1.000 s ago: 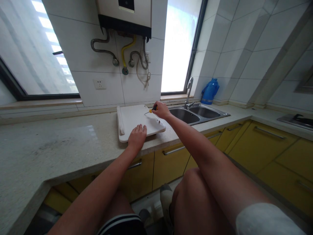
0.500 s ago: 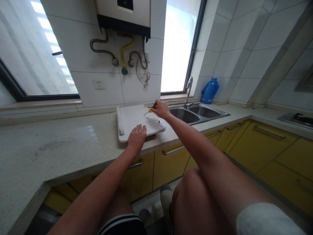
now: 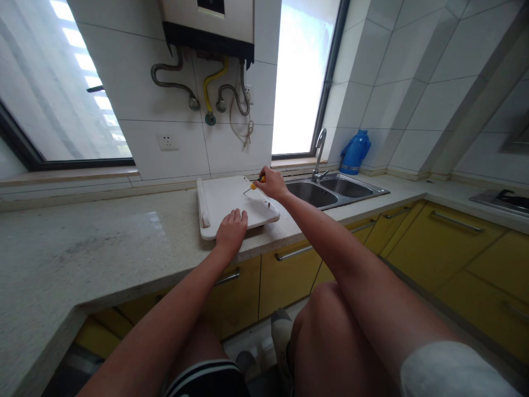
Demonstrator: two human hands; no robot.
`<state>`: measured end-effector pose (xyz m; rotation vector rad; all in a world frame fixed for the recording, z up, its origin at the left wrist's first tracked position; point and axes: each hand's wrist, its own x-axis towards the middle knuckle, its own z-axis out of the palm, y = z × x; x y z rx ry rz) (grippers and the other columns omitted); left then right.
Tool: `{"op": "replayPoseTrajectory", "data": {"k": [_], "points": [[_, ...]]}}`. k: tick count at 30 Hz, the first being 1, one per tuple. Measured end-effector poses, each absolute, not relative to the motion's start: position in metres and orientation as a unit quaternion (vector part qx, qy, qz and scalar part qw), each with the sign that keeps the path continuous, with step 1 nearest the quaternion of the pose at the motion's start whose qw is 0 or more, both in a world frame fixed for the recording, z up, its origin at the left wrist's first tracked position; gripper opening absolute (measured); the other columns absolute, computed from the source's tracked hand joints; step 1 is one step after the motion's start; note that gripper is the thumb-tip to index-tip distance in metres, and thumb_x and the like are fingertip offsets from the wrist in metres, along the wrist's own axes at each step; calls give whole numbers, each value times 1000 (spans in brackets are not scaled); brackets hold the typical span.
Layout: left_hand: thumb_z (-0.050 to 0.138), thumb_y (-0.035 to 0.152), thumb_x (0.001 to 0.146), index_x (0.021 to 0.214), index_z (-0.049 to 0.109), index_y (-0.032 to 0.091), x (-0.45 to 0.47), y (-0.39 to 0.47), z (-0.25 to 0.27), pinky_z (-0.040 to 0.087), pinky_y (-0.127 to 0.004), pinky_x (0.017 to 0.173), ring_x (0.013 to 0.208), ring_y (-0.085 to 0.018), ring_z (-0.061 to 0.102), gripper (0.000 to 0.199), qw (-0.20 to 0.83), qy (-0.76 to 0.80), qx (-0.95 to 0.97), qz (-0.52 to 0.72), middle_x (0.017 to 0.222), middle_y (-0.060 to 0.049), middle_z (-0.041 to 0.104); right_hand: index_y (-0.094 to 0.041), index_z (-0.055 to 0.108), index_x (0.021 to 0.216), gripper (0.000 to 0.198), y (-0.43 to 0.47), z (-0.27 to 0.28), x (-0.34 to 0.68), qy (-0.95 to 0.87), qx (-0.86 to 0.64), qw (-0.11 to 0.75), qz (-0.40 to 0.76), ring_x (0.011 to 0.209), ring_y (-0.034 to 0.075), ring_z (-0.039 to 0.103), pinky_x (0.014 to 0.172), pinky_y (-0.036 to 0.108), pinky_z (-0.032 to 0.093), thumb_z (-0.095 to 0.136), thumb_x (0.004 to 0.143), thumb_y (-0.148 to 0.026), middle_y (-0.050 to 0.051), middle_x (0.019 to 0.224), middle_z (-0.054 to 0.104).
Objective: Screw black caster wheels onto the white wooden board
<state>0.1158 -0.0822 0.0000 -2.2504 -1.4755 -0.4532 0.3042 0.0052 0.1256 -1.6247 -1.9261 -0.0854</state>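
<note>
A flat white panel (image 3: 223, 194) with rounded corners lies on the stone counter, and a few small dark parts sit along its right side. My left hand (image 3: 232, 227) rests flat on the panel's near edge, fingers stretched out. In my right hand (image 3: 270, 182) is a screwdriver (image 3: 253, 186) with a yellow and black handle, gripped from above. The screwdriver's thin metal shaft slants down to the left, its tip at the panel's surface. Whether the tip sits in a screw is too small to tell.
Right of the panel is a double steel sink (image 3: 312, 194) with a tap (image 3: 319, 157). A blue thermos flask (image 3: 355, 153) stands behind it in the corner. A water heater (image 3: 209, 27) with hoses hangs on the tiled wall. Yellow cabinets (image 3: 285, 284) run below the counter (image 3: 111, 237).
</note>
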Motion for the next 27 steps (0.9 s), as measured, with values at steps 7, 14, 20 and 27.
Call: {"op": "replayPoseTrajectory", "data": {"k": [7, 14, 20, 27], "points": [[50, 2, 109, 158, 70, 4, 116, -84, 1, 61, -50, 121, 149, -38, 72, 53, 202, -530, -807, -163, 159, -34, 69, -17, 73, 138, 43, 2, 128, 302, -719, -617, 319, -37, 120, 24, 77, 107, 48, 68, 76, 110, -50, 10, 134, 77], [49, 1, 110, 159, 70, 5, 116, -85, 3, 61, -48, 121, 149, -37, 72, 53, 205, -533, -806, -158, 160, -32, 69, -18, 72, 140, 43, 6, 124, 301, -739, -601, 303, -35, 121, 25, 76, 107, 49, 68, 77, 109, -48, 10, 136, 76], [48, 1, 110, 158, 70, 4, 116, -84, 2, 61, -50, 121, 149, -38, 72, 53, 202, -530, -807, -160, 160, -34, 68, -18, 71, 144, 46, 12, 117, 302, -774, -581, 253, -9, 127, 27, 75, 111, 51, 67, 78, 109, -47, 11, 143, 74], [50, 0, 109, 157, 71, 5, 116, -82, -2, 60, -51, 122, 151, -38, 71, 53, 202, -532, -805, -171, 161, -33, 68, -18, 73, 141, 43, 12, 106, 302, -814, -554, 169, 43, 124, 25, 76, 108, 49, 68, 78, 109, -46, 11, 141, 75]]}}
